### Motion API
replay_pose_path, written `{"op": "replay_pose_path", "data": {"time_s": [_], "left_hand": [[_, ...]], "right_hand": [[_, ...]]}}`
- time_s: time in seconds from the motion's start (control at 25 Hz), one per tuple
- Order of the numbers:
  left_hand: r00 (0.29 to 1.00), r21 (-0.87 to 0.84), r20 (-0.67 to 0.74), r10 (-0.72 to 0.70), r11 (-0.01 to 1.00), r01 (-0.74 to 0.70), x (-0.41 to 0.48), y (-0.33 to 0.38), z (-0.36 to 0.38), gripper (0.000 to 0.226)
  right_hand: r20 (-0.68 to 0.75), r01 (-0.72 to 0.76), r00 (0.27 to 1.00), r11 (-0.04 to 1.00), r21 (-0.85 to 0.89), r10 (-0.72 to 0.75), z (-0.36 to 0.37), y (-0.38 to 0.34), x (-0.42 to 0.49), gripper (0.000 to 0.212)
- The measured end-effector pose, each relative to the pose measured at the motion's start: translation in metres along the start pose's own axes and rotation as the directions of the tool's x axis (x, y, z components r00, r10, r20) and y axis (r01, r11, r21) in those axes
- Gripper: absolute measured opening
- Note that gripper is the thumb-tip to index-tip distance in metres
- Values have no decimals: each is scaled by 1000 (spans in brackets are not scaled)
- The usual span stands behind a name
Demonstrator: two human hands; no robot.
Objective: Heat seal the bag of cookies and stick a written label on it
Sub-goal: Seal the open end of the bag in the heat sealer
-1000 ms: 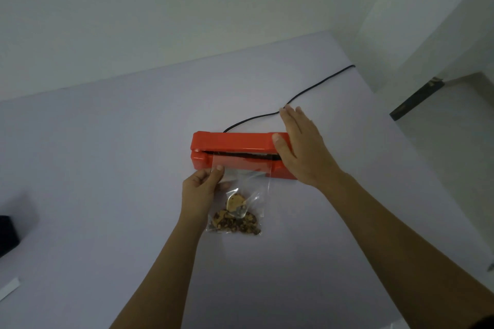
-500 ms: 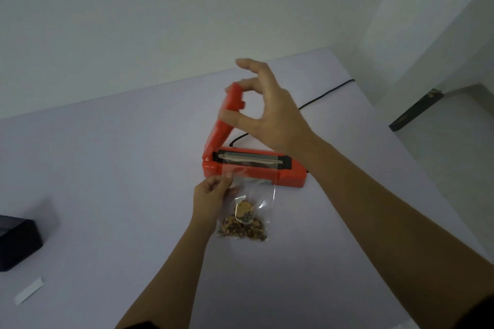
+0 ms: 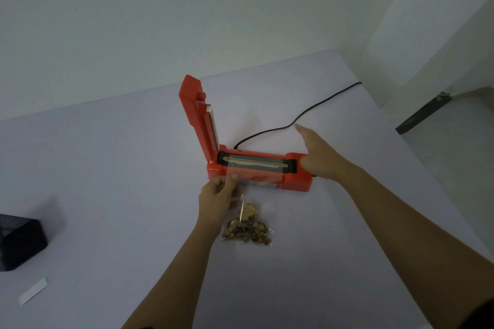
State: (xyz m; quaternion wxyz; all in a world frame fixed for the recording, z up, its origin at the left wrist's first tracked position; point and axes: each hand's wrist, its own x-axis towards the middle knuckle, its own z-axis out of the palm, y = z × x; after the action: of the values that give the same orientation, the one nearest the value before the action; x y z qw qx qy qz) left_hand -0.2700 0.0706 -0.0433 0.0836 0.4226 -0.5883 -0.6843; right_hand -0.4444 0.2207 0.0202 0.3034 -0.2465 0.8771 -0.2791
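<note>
Sealer's lid [image 3: 199, 117] stands upright at the left end of the orange heat sealer [image 3: 295, 179], its sealing strip bare. The left hand [image 3: 217, 196] pinches the clear cookie bag [image 3: 247, 224] at its upper left edge, thumb on top, the bag's mouth draped over the sealer's front and the cookies lying on the table [image 3: 120, 168] just right of those fingers. The right hand [image 3: 319, 156] hangs open-fingered at the sealer's right end, holding nothing.

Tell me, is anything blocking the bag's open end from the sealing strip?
Nothing visible does. The sealer's lid stands raised, the bag of cookies already lies with its top over the sealing strip, pinched by the left hand; the right hand is off to the side.
</note>
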Motion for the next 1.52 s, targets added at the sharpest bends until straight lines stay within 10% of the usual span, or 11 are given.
{"op": "replay_pose_path", "data": {"time_s": [0.12,0.56,1.04,1.32,1.52], "left_hand": [[992,124,-119,44,992,-29,-2,11,8,26],[877,475,-389,281,877,-70,1,28,38,15],[816,768,-136,562,581,-271,-5,19,43,19],[874,534,-361,325,841,-92,-7,23,37,17],[833,575,-342,435,798,-181,-8,15,35,15]], "right_hand": [[169,-48,983,988,-144,72,16,38,-12,106],[5,51,999,972,-229,-51,40,41,-9,108],[-18,54,998,976,-212,-59,44,46,-7,106],[-15,55,998,981,-185,-59,44,47,-7,106],[-13,65,998,985,-162,-68,44,48,-8,106]]}}
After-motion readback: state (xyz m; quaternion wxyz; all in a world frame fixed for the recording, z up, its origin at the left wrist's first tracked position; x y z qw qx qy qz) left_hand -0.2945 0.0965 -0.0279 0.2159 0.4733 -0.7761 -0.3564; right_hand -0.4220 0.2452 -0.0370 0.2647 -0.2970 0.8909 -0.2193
